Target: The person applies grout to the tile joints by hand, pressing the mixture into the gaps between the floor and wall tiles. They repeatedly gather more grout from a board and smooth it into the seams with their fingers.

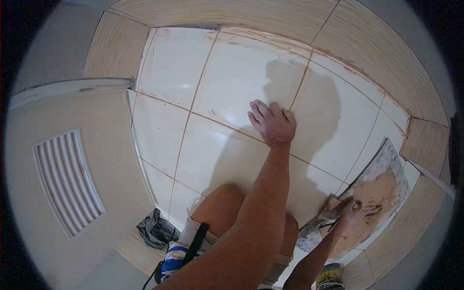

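My left hand [273, 124] lies palm down on a white floor tile [241, 72], fingers stretched, close to a brown grout line. My right hand [347, 211] is at the lower right, over a mottled grey-white sheet [383, 158] bearing a spread of pinkish-brown paste [382, 191]. Its fingers are curled at the edge of the paste; what they hold, if anything, I cannot make out. Just left of it rests a paste-smeared tool [316, 223], perhaps a trowel, partly hidden by the hand and arm.
Wood-look tiles [261, 17] edge the floor along the walls. At left stands a door [108, 159] with a white louvred vent [69, 181]. A black plastic bag [157, 229] lies near my knee. A paste-stained can [330, 276] sits at the lower right.
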{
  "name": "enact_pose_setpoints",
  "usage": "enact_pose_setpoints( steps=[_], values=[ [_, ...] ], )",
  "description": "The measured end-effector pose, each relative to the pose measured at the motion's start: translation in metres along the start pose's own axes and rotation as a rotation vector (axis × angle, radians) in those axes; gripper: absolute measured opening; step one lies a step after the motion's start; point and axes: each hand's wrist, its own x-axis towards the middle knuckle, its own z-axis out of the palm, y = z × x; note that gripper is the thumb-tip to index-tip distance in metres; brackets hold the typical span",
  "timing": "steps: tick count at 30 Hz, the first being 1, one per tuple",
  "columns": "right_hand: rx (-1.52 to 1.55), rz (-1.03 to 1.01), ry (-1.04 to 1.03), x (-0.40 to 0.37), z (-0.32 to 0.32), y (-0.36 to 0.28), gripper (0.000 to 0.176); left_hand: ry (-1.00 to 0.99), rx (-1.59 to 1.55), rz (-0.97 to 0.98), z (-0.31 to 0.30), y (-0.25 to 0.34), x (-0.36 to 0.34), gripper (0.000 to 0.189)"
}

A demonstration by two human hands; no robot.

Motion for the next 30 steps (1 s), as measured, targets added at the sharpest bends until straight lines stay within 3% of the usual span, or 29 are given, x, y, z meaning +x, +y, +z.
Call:
enact_pose_setpoints(
  steps=[2, 4, 6, 7, 9, 13, 14, 16, 17, 18, 21, 22, 24, 26, 30],
  values=[
    [-0.206, -0.047, -0.049, -0.044, -0.021, -0.067, 0.031, -0.034, 0.044, -0.018, -0.001, 0.000, 0.001, 0.032],
    [-0.364, -0.096, -0.103, -0.048, -0.024, -0.074, 0.032, -0.016, 0.036, -0.007, 0.001, -0.001, 0.000, 0.033],
    [0.012, -0.123, -0.032, -0.034, -0.004, -0.038, 0.056, 0.003, 0.032, 0.006, 0.003, -0.002, -0.001, 0.033],
    [0.013, -0.123, -0.029, -0.004, 0.008, 0.002, 0.056, 0.025, 0.034, 0.012, 0.004, -0.002, -0.001, 0.033],
    [0.468, -0.190, -0.153, 0.037, 0.016, 0.043, 0.055, 0.043, 0.038, 0.016, 0.005, -0.003, -0.002, 0.034],
    [0.827, -0.043, -0.119, 0.004, 0.009, -0.019, 0.047, -0.027, 0.035, -0.015, -0.002, 0.000, 0.001, 0.032],
    [0.894, -0.059, -0.305, -0.015, 0.012, -0.054, 0.043, -0.044, 0.041, -0.021, -0.004, 0.000, 0.002, 0.032],
    [0.735, -0.209, -0.538, -0.062, 0.018, -0.143, 0.038, 0.001, 0.022, -0.012, -0.003, -0.002, 0.002, 0.031],
    [0.508, -0.338, -0.572, -0.093, 0.019, -0.194, 0.036, 0.038, 0.002, 0.006, -0.003, -0.003, 0.002, 0.031],
    [0.558, -0.400, -0.703, -0.130, 0.020, -0.246, 0.038, 0.048, 0.003, -0.007, -0.004, -0.004, 0.003, 0.031],
    [0.466, -0.908, -1.203, -0.198, 0.075, -0.331, 0.039, -0.021, -0.035, 0.003, -0.009, -0.009, 0.004, 0.037],
    [0.367, -1.178, -1.213, -0.220, 0.106, -0.345, 0.038, -0.025, -0.042, -0.001, -0.009, -0.008, 0.004, 0.037],
    [-0.046, -1.326, -1.384, -0.279, 0.110, -0.393, 0.036, -0.027, -0.030, -0.011, -0.009, -0.012, 0.005, 0.035],
    [-0.138, -1.748, -1.218, -0.315, 0.164, -0.388, 0.041, -0.026, -0.032, -0.019, -0.010, -0.014, 0.009, 0.033],
    [-0.365, -1.937, -1.175, -0.366, 0.221, -0.381, 0.043, -0.014, -0.072, -0.068, -0.010, -0.015, 0.012, 0.031]
  ],
)
